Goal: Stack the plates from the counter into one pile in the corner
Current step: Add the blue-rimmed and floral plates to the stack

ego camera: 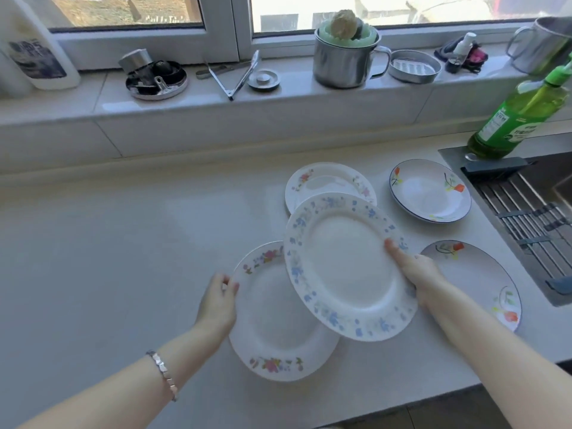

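Right grip (424, 274) pinches rim of blue-flowered plate (343, 267), mid-frame, tilted. Left grip (218, 301) pinches rim of pink-flowered plate (272, 320), lower centre. Level your blue-flowered plate, centre it over pink-flowered plate, lower gently.

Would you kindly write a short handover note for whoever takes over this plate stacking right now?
The left hand pinches the left rim of the near white pink-flowered plate, seemingly lying on the pale counter. The right hand grips the white blue-flowered plate by its right rim, tilted above it. The second pink-flowered plate lies behind; the back orange-flowered dish and the near orange-flowered dish, both blue-rimmed, lie singly at right.
Done: nothing stacked yet.
Left: gather all five into one pile in the corner.
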`<state>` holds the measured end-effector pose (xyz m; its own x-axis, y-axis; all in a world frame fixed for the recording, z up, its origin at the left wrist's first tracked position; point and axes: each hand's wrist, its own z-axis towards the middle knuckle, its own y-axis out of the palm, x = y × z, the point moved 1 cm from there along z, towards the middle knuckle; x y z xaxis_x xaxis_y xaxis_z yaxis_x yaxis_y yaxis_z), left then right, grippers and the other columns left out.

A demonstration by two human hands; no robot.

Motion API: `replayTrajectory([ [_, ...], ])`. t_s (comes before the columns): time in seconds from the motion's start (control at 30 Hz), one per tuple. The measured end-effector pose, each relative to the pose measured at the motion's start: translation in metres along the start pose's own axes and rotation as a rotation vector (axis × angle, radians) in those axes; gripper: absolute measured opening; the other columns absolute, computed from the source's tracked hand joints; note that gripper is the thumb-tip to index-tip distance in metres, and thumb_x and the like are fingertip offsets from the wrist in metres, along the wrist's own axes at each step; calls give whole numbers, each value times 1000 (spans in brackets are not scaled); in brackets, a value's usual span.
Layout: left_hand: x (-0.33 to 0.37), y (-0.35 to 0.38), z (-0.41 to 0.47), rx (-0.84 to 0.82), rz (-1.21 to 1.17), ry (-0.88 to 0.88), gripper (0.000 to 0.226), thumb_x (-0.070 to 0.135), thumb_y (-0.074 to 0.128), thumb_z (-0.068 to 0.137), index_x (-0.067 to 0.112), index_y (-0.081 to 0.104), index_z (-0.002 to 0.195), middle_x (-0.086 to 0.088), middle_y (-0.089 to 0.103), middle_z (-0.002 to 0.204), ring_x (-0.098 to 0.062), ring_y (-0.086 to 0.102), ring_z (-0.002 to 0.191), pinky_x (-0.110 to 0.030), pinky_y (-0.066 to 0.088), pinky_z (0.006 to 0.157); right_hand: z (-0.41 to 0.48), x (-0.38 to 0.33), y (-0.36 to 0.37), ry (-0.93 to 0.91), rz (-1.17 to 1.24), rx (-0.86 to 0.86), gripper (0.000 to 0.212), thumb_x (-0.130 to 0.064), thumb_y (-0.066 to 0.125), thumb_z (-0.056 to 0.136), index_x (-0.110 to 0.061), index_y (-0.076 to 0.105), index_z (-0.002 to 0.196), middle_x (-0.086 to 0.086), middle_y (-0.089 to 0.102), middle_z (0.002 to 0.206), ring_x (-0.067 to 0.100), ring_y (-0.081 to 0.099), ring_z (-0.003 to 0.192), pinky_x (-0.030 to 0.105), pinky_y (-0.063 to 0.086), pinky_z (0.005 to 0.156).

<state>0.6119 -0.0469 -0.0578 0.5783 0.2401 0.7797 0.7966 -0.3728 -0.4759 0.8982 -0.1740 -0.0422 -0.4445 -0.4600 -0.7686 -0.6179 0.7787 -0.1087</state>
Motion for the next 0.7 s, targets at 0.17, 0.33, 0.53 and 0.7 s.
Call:
replayTrajectory([
  [0.17,-1,-91,5,238,-11,136,18,14,38,98,7,49,86,-6,49,76,-23,46,78,-30,32,59,-19,8,59,78,-2,-152,39,-43,66,80,-6,65,95,2,73,62,17,69,51,25,56,48],
  [0.33,-20,-195,-5,478,-23,170,19,17,39,98,4,52,93,-9,52,78,-25,45,72,-29,32,56,-60,11,150,115,-51,-318,37,-46,66,78,-12,66,94,10,71,90,27,67,76,35,57,64],
  [0.53,-82,-333,-32,753,-145,24,16,15,38,98,6,50,91,-8,49,78,-22,45,80,-30,32,70,-135,20,282,60,-205,-433,72,-63,73,54,-8,66,100,12,71,95,31,68,86,44,52,90],
  [0.7,-157,-436,-56,940,-276,-138,15,15,41,94,6,53,90,-14,52,86,-22,48,83,-32,35,71,-194,50,381,102,-244,-507,61,-57,69,68,-9,64,104,11,70,100,30,67,90,44,52,89],
])
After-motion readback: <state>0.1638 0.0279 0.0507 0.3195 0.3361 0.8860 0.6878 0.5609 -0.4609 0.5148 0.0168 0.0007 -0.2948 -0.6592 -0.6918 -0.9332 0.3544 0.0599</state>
